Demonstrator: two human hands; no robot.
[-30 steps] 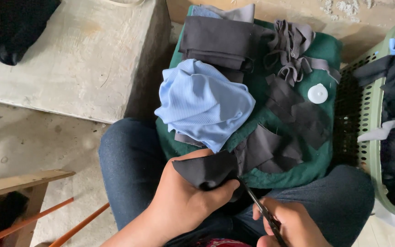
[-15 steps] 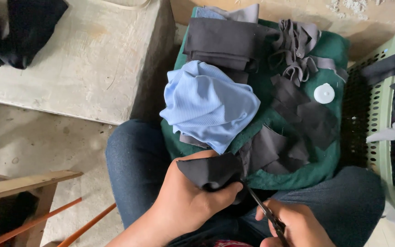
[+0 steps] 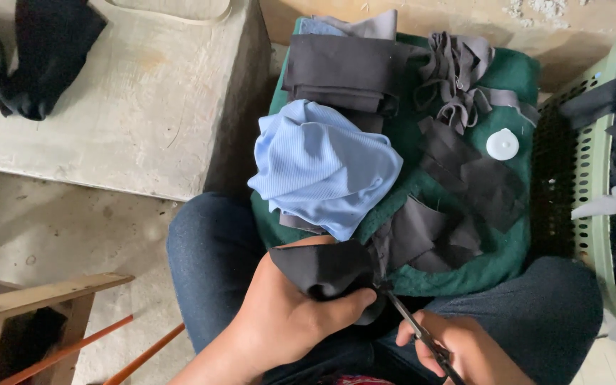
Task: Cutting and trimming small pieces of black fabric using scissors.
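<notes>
Green cloth (image 3: 515, 249); two hands (image 3: 286, 321); one scissors (image 3: 415, 329)

light blue cloth (image 3: 322, 167) | white cap (image 3: 502, 145) | green basket (image 3: 604, 235) | wooden stool (image 3: 33, 299)

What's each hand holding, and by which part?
Left hand pinches a dark cloth piece by its near folded edge. Right hand holds scissors by the handles, blades at the cloth.
</notes>
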